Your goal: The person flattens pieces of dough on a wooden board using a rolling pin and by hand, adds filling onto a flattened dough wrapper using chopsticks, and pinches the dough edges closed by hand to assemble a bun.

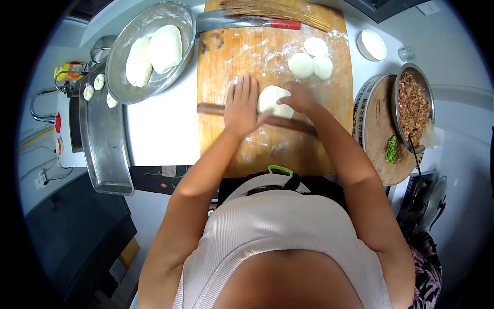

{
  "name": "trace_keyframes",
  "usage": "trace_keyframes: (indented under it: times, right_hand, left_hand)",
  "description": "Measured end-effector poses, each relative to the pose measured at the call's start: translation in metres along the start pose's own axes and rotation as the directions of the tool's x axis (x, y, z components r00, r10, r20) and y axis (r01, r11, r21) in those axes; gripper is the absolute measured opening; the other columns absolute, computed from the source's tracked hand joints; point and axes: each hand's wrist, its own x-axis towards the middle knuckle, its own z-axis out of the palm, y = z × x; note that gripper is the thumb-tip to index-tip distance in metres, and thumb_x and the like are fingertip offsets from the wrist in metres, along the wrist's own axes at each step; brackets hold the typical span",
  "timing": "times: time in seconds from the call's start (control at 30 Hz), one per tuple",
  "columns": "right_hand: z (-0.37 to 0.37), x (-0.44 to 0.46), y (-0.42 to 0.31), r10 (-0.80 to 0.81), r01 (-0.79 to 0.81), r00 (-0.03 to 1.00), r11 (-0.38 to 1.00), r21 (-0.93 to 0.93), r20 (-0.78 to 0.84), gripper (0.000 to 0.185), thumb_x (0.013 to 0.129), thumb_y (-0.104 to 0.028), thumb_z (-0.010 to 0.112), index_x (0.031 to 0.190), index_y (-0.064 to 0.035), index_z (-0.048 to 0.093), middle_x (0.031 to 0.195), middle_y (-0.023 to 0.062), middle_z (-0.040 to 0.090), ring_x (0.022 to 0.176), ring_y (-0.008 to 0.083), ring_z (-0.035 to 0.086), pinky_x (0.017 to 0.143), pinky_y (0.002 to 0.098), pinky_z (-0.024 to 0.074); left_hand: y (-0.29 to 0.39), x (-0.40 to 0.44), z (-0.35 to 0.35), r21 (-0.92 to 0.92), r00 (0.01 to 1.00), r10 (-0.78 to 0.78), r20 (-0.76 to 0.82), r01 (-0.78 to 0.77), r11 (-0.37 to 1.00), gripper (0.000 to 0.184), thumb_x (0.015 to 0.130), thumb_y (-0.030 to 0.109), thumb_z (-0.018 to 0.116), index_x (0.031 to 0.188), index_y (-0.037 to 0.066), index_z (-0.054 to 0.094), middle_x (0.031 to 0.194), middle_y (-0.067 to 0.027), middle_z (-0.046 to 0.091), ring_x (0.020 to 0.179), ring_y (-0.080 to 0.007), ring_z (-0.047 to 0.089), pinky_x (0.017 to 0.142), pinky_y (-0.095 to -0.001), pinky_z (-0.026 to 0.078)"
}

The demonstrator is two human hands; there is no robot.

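My left hand (241, 109) lies flat across a wooden rolling pin (211, 108), fingers stretched out and pointing away from me. The pin rests on a floured wooden board (221, 149). Just right of that hand is a round dough wrapper (271, 99), its near edge at the pin. My right hand (300, 98) has its fingers closed on the wrapper's right edge; the fingertips are partly hidden. Farther back on the board, several small dough rounds (301, 66) lie grouped together.
A cleaver (231, 21) and a straw brush (278, 11) lie along the board's far edge. At left are a metal bowl (116, 85) of dough and a long metal tray (110, 154). Right are a flour bowl (372, 45), a chopping board (378, 116) and a bowl of meat filling (414, 103).
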Motion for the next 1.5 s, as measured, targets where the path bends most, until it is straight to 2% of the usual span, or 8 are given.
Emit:
trace_keyframes:
  times: [0.1,0.33,0.53,0.67,0.93,1.23,1.4,1.5]
  right_hand:
    - [0.001,-0.018,-0.003,-0.027,0.001,0.953,0.996,-0.085,-0.301,0.041,0.075,-0.032,0.074,0.106,-0.0077,0.063,0.108,0.0150,0.063,0.094,0.0326,0.062,0.078,0.0446,0.0479]
    - [0.037,-0.018,-0.036,-0.618,0.531,0.775,0.751,-0.393,-0.133,0.075,0.081,-0.056,0.058,0.141,-0.0142,0.040,0.148,0.0163,0.033,0.140,0.0336,0.023,0.113,0.0506,0.0163]
    - [0.030,-0.017,-0.051,-0.589,0.491,0.807,0.710,-0.504,-0.043,0.080,0.086,-0.061,0.048,0.143,-0.0069,0.034,0.151,0.0182,0.027,0.140,0.0349,0.023,0.114,0.0518,0.0126]
    - [0.024,0.015,-0.019,-0.263,0.425,0.877,0.815,0.394,-0.403,0.066,0.085,-0.039,0.064,0.138,-0.0076,0.042,0.140,0.0215,0.040,0.129,0.0385,0.038,0.108,0.0410,0.0313]
    - [0.016,-0.005,-0.033,0.096,-0.113,0.976,0.990,-0.080,-0.195,0.068,0.065,-0.035,0.083,0.118,-0.0048,0.054,0.114,0.0192,0.055,0.107,0.0362,0.056,0.088,0.0436,0.0473]
    - [0.005,0.056,-0.056,-0.244,0.276,0.959,0.916,0.289,-0.143,0.038,0.070,-0.025,0.079,0.099,-0.0025,0.068,0.095,0.0163,0.067,0.087,0.0286,0.065,0.076,0.0369,0.0500]
    - [-0.018,0.123,-0.059,0.100,0.064,0.969,0.781,0.621,-0.226,0.030,0.074,-0.018,0.075,0.097,0.0002,0.067,0.092,0.0126,0.070,0.084,0.0213,0.066,0.074,0.0322,0.0519]
    - [-0.063,0.094,-0.035,0.191,-0.189,0.905,0.981,0.043,-0.380,0.028,0.081,-0.028,0.062,0.106,-0.0166,0.067,0.100,0.0126,0.068,0.094,0.0292,0.065,0.084,0.0404,0.0501]
  left_hand:
    - [0.007,-0.064,-0.017,-0.083,0.988,0.086,0.125,-0.076,0.994,0.066,0.084,0.042,0.056,0.135,0.002,0.044,0.138,-0.0206,0.044,0.130,-0.0367,0.038,0.110,-0.0483,0.024]
    - [0.004,-0.107,-0.007,-0.134,0.996,0.088,0.025,-0.084,0.987,0.060,0.078,0.027,0.064,0.133,0.008,0.048,0.130,-0.0144,0.050,0.123,-0.0329,0.044,0.108,-0.0479,0.026]
    - [0.006,-0.107,-0.006,-0.153,0.998,0.066,-0.013,-0.067,0.986,0.058,0.077,0.024,0.064,0.131,0.008,0.049,0.126,-0.0140,0.052,0.120,-0.0325,0.045,0.107,-0.0477,0.027]
    - [0.003,-0.107,-0.005,-0.176,0.996,0.074,-0.041,-0.080,0.981,0.056,0.075,0.021,0.065,0.128,0.007,0.051,0.123,-0.0147,0.052,0.118,-0.0329,0.046,0.106,-0.0479,0.029]
    - [0.001,-0.105,-0.009,-0.206,0.992,0.089,-0.093,-0.107,0.973,0.052,0.073,0.019,0.066,0.123,0.007,0.055,0.118,-0.0145,0.054,0.113,-0.0333,0.048,0.103,-0.0482,0.032]
    - [0.001,-0.109,-0.004,-0.208,0.992,0.073,-0.105,-0.094,0.974,0.051,0.075,0.020,0.065,0.123,0.007,0.055,0.119,-0.0145,0.054,0.115,-0.0331,0.047,0.103,-0.0479,0.032]
    - [0.000,-0.108,0.000,-0.213,0.990,0.082,-0.119,-0.106,0.971,0.051,0.075,0.020,0.065,0.123,0.007,0.055,0.119,-0.0145,0.054,0.115,-0.0331,0.046,0.103,-0.0477,0.031]
    - [-0.002,-0.110,0.001,-0.212,0.989,0.085,-0.118,-0.109,0.971,0.051,0.075,0.020,0.065,0.123,0.007,0.055,0.118,-0.0143,0.054,0.115,-0.0328,0.047,0.103,-0.0476,0.032]
